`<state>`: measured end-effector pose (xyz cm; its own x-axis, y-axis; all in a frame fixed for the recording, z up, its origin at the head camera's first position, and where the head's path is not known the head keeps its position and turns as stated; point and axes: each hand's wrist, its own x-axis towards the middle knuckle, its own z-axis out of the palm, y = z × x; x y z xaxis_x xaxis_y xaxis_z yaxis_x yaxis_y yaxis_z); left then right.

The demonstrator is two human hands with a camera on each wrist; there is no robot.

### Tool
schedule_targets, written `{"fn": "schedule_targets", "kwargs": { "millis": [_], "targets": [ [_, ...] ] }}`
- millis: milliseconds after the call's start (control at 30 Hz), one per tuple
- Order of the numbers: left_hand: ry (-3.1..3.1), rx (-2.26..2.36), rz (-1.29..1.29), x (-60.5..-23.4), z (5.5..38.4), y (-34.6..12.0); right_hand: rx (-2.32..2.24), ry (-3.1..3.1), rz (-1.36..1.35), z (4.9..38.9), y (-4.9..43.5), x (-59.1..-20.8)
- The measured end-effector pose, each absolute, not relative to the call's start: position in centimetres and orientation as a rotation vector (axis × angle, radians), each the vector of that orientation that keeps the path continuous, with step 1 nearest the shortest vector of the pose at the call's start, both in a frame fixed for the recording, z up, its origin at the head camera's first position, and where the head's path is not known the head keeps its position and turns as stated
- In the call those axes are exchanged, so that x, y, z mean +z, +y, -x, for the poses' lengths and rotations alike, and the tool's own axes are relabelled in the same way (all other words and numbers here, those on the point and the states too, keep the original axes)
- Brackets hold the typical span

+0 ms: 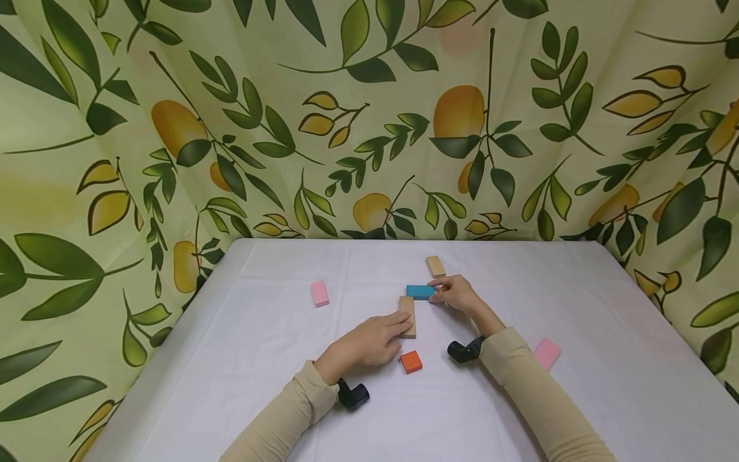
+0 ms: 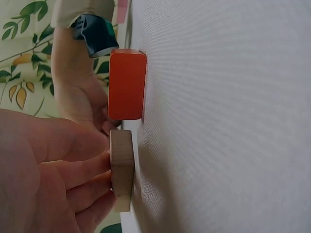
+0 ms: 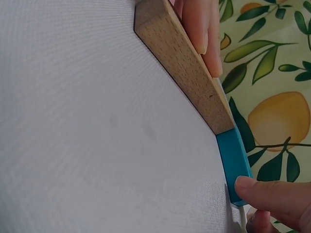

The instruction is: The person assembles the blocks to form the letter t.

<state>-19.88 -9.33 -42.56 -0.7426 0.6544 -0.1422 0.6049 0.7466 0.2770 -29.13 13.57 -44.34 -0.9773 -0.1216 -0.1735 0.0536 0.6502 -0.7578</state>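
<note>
A long plain wooden block (image 1: 407, 304) lies flat on the white cloth, its far end against a blue block (image 1: 418, 292) set crosswise to it. The fingers of my left hand (image 1: 369, 340) rest on top of the wooden block. At the blue block's right end, my right hand (image 1: 460, 296) pinches it; the thumb lies on its near side in the right wrist view, where the contact between blue block (image 3: 232, 158) and wooden block (image 3: 187, 65) shows. Just nearer than the wooden block sits an orange-red block (image 1: 412, 362), also large in the left wrist view.
A smaller wooden block (image 1: 435, 266) lies beyond the blue one. One pink block (image 1: 320, 293) is off to the left, another pink block (image 1: 546, 353) beside the right forearm, partly hidden by the sleeve. Leaf-patterned curtain (image 1: 369, 160) encloses the table's back and sides.
</note>
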Motion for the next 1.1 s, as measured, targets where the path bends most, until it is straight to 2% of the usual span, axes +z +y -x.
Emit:
{"fn": "schedule_targets", "kwargs": {
  "millis": [667,933,1100],
  "targets": [
    [2.719,0.321,-0.998,-42.3,19.9,-9.2,-1.391,2.615,0.159,28.8,14.1,-44.6],
    [2.710,0.331,-0.995,-42.2,19.9,-9.2,-1.344,2.697,0.104,28.1,13.7,-44.1],
    [2.709,0.322,-0.989,-42.4,20.0,-9.2,-1.315,2.748,0.165,27.7,13.5,-44.0]
  ]
}}
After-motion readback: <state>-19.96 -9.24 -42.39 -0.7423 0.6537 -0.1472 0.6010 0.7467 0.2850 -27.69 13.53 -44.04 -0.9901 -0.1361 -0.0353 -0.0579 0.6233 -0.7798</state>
